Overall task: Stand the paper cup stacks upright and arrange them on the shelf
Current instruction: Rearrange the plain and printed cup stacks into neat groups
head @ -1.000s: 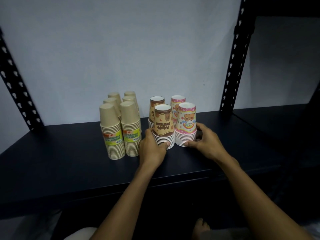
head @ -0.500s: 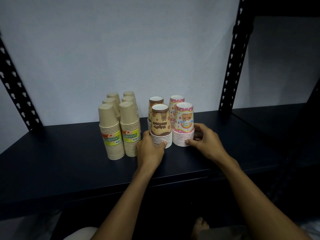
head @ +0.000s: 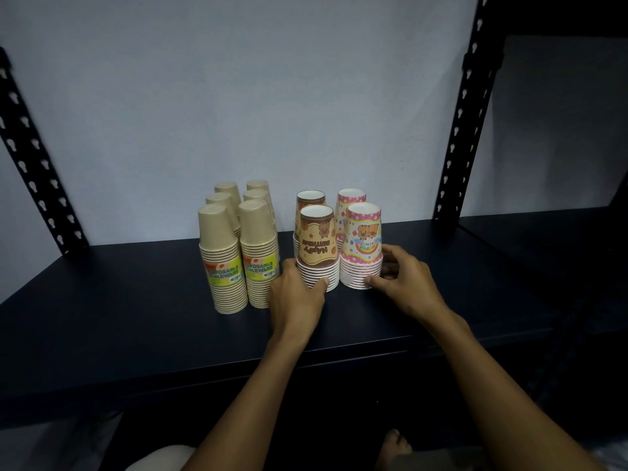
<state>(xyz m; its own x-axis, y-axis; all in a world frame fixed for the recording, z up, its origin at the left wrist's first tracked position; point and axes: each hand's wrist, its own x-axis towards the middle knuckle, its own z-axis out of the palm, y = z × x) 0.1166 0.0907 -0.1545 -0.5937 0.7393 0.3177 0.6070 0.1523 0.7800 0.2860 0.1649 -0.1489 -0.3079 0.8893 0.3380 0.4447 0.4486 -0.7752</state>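
Note:
Several plain tan cup stacks [head: 222,260] stand upside down in two rows on the dark shelf [head: 119,321], the front two wearing yellow-green labels. To their right stand two brown birthday stacks [head: 317,246] and two pink birthday stacks [head: 362,243], front and back. My left hand [head: 295,297] grips the base of the front brown stack, thumb at its front. My right hand [head: 404,283] holds the base of the front pink stack, thumb in front and fingers round its right side.
Black perforated uprights rise at the left [head: 30,171] and right [head: 465,124] against a pale wall. A second dark shelf [head: 543,246] continues to the right. My foot [head: 394,447] shows below the shelf edge.
Both front birthday stacks have slid slightly left and back under my hands, closing toward the stacks behind them. The tan stacks have not moved.

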